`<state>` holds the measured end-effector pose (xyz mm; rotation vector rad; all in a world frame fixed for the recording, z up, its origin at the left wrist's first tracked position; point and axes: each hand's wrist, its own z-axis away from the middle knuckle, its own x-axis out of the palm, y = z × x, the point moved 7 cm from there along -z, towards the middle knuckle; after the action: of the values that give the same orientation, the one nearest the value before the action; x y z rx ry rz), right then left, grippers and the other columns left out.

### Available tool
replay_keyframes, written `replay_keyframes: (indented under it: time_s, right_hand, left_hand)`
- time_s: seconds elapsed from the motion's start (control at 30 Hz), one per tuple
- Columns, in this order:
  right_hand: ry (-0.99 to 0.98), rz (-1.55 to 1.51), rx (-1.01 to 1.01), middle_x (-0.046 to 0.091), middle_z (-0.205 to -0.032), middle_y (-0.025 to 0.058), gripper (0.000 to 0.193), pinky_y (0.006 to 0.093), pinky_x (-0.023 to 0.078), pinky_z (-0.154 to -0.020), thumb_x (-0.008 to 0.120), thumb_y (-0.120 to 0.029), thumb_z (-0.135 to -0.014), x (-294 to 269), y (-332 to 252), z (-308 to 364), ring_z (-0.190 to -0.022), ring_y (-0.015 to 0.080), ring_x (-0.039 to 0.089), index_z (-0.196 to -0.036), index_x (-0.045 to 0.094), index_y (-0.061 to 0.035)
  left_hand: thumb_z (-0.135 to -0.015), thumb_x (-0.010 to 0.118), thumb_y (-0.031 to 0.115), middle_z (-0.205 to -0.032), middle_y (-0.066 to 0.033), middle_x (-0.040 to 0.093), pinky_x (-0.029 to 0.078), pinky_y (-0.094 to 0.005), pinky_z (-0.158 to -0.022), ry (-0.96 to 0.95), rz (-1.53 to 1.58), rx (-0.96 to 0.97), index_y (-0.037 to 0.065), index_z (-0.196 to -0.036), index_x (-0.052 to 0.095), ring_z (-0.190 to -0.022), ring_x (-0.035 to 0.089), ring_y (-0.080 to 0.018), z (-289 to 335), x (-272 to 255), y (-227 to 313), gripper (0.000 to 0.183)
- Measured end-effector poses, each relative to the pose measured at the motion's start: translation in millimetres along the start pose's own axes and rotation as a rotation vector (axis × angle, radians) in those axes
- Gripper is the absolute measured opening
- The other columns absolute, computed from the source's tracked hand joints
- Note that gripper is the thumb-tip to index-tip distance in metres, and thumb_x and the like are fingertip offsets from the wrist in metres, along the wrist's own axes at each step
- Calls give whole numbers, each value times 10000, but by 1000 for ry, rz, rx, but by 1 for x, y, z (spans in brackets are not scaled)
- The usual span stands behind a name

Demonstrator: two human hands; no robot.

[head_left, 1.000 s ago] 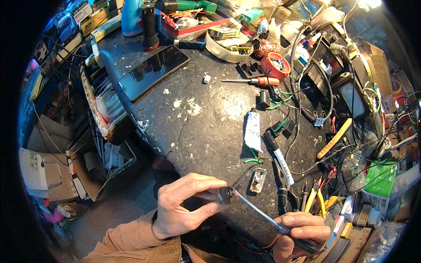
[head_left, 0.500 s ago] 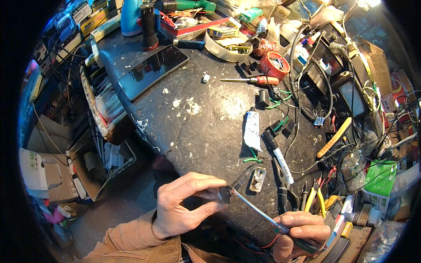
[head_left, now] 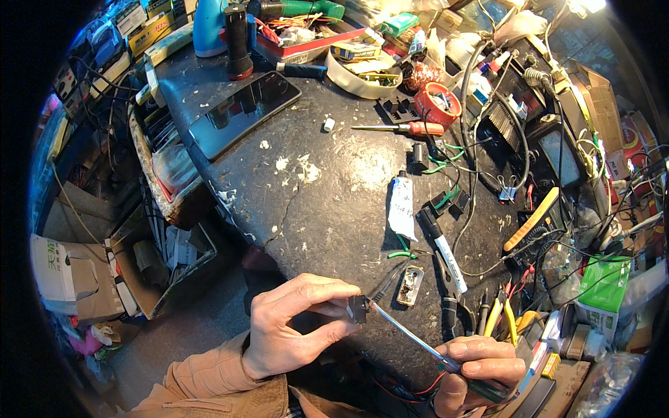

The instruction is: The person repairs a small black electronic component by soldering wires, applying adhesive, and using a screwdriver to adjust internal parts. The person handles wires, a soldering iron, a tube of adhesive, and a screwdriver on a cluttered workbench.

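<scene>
My left hand (head_left: 300,322) pinches a small black block-shaped part (head_left: 359,308) between thumb and fingers, just over the bench's near edge. In my right hand (head_left: 481,369) is a screwdriver (head_left: 410,336) with a long thin metal shaft and a dark handle. Its tip meets the right side of the black part. Right of the part lies a small open metal case (head_left: 410,286) with something inside. A crumpled white and blue tube (head_left: 401,207) and a white and black marker (head_left: 446,252) rest farther up the bench.
A smartphone (head_left: 244,115) lies at the far left of the dark bench (head_left: 327,209). A red-handled screwdriver (head_left: 421,128) is beyond the tube. Yellow-handled pliers (head_left: 511,320) stand near my right hand. Cables and tools crowd the right side.
</scene>
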<state>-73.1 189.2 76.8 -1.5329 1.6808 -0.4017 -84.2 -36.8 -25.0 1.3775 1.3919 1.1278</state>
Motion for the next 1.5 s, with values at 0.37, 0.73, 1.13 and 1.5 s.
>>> replay_keyframes:
  time_s: [0.37,0.73,1.13,1.5]
  right_hand:
    - [2,39,-1,745,-1118,262,281,375,666,-847,776,-124,-1039,1,-1,-1,-945,319,786,-1164,576,28]
    - [15,106,-17,741,-1103,271,286,383,675,-833,782,-132,-1043,0,0,-2,-923,317,792,-1155,587,45]
    - [233,6,-54,730,-1068,250,354,352,672,-756,795,-230,-1061,-10,-2,9,-851,298,776,-1146,553,14]
    - [250,-19,-88,737,-1058,249,352,357,665,-756,792,-242,-1063,-15,-2,9,-858,288,768,-1146,567,16]
  left_hand:
    - [-853,881,-94,-1210,-171,778,702,-317,-865,3,14,-17,-32,-1245,788,-1023,817,-215,0,1,0,407]
    - [-855,879,-89,-1210,-168,782,700,-316,-867,3,2,-12,-25,-1248,792,-1026,816,-212,0,0,-2,408]
    - [-862,889,-81,-1193,-170,786,696,-314,-857,21,4,-1,-25,-1256,782,-1017,818,-208,0,1,-1,412]
    - [-867,895,-64,-1164,-156,802,696,-315,-860,32,23,-21,-17,-1249,783,-994,827,-207,1,1,-2,401]
